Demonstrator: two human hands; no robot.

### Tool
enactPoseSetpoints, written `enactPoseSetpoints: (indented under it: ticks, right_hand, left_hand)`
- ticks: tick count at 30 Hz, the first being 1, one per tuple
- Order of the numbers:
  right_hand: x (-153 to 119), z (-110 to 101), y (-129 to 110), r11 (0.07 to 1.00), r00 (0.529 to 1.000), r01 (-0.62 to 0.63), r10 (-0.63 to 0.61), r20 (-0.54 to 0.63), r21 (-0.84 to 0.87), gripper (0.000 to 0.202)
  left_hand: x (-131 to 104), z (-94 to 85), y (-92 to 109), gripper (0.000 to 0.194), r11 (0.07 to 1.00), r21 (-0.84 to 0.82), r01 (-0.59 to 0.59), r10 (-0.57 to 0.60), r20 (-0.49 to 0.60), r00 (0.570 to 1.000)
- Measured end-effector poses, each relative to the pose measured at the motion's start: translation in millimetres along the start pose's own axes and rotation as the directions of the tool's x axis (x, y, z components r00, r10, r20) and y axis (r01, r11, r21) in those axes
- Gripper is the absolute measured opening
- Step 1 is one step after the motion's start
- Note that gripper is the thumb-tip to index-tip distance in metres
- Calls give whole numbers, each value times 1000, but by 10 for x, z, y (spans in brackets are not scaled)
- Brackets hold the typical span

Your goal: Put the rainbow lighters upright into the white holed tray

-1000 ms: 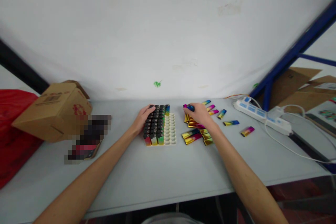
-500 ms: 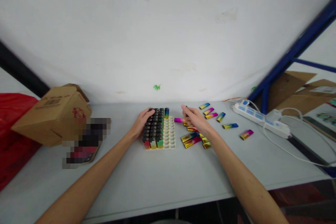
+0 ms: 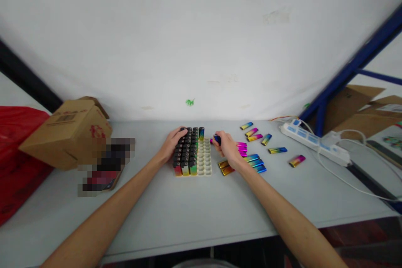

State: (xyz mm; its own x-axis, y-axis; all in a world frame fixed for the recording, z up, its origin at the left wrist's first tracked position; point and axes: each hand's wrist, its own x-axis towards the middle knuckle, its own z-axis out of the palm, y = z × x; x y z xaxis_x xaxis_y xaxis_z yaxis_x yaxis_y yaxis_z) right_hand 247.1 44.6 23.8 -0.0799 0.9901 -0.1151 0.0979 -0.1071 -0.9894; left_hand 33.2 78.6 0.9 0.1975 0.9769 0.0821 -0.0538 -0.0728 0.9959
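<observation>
Centrally in the frame, a white tray [image 3: 204, 157] of lighters is seen on a pale grey table [image 3: 188, 209], its left columns filled with black-capped lighters [image 3: 186, 153] and its right columns showing bare round sockets. The left hand [image 3: 172, 142] is laid against the tray's left edge near the far corner, fingers curled together over the topmost caps; nothing is seen gripped in it. The right hand [image 3: 228, 148] is held just right of the tray, its fingers pinched around a single lighter [image 3: 216, 139] with a blue and magenta body, which is kept close to the tray's upper right corner, above the bare sockets. Just below and right of that hand, a loose heap of iridescent lighters [image 3: 251, 160] is spread on the table, gold, pink and blue. Further right, several more scattered lighters [image 3: 277, 150] are laid singly toward the centre right of the frame. A white power strip [image 3: 314, 141] with trailing cable is seen at the right, in front of a blue steel frame [image 3: 351, 69] and flattened cardboard [image 3: 361, 102]. At the left, a cardboard box [image 3: 67, 132] is tipped beside a red bag [image 3: 15, 155], against a white wall [image 3: 201, 37].
</observation>
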Motion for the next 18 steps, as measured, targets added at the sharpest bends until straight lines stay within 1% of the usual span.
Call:
enactPoseSetpoints:
  ticks: [4,6,11,14,16,18]
  right_hand:
    - [-9,0,-12,1000,1000,-10,10,6,18,49]
    - [-7,1,-7,1000,1000,-2,2,-6,21,49]
    - [26,0,44,997,997,71,-71,-26,-19,43]
    - [46,-17,75,994,996,93,-94,-12,-55,46]
    - [49,-39,84,983,988,153,-152,12,-106,51]
    - [45,-69,87,944,965,261,-258,42,-200,54]
  left_hand:
    - [7,-11,-14,33,1000,-4,4,-4,15,1000]
    - [13,-16,-23,33,1000,-7,0,1,17,1000]
    - [12,-10,-21,33,1000,-11,0,0,2,1000]
    - [6,-6,-9,32,1000,-11,-1,2,10,1000]
    - [6,-7,-8,32,1000,1,-20,20,11,1000]
    - [11,-10,-13,31,1000,9,-29,29,12,1000]
